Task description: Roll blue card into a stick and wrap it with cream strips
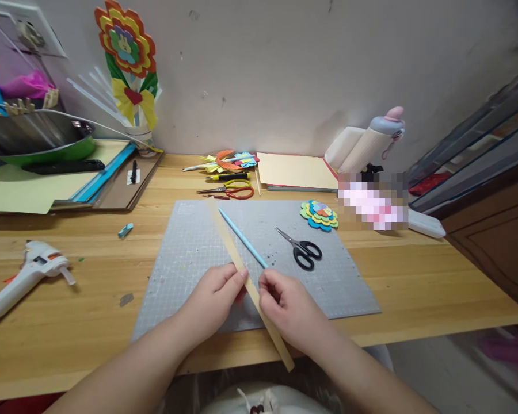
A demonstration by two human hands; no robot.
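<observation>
A long, narrow cream paper strip (229, 244) runs slantwise over the mat, its near end reaching past the table edge. My left hand (218, 293) grips the strip near its middle, thumb on top. Just below, my right hand (291, 307) is closed with its fingertips pinched at the strip's right edge. A light-blue pointed stick (243, 237) extends from behind my right hand's fingers towards the far side of the mat; its near end is hidden. Black-handled scissors (301, 250) lie to the right, beyond my right hand, on the grey cutting mat (179, 253).
A layered paper flower (319, 215) rests at the mat's far right corner. Behind the mat are red-and-yellow-handled scissors (237, 188) and cream paper sheets (296, 171). A glue gun (30, 273) lies at left. A bottle (371, 141) leans by the wall.
</observation>
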